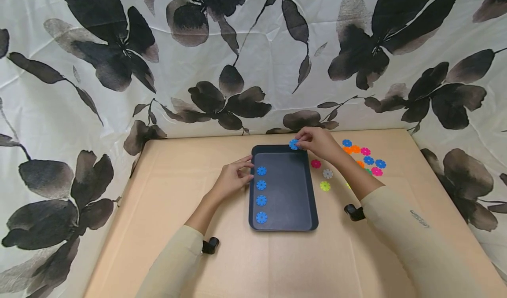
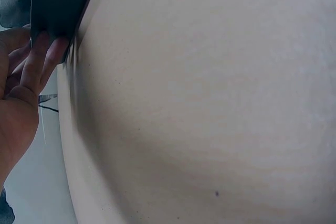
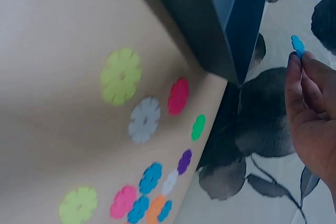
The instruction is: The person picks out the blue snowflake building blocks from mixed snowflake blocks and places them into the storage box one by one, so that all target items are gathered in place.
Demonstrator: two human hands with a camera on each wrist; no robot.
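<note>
Fingers of right hand point(image 1: 318, 143) pinch blue disc point(image 1: 293, 144) — above tray point(image 1: 283, 225).

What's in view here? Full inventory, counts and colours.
tray: 1, dark, centre of the table
blue discs in tray: 4, in a column along its left side
held blue disc: 1, over the tray's far right corner
loose discs: a mixed pile of blue, orange, pink, green, yellow-green, grey, purple and white, on the table right of the tray; exact count unclear
table: 1, tan
floral cloth: white with black flowers, behind and at both sides
left hand: fingers touching the tray's left rim
right hand: pinches the held blue disc
</note>
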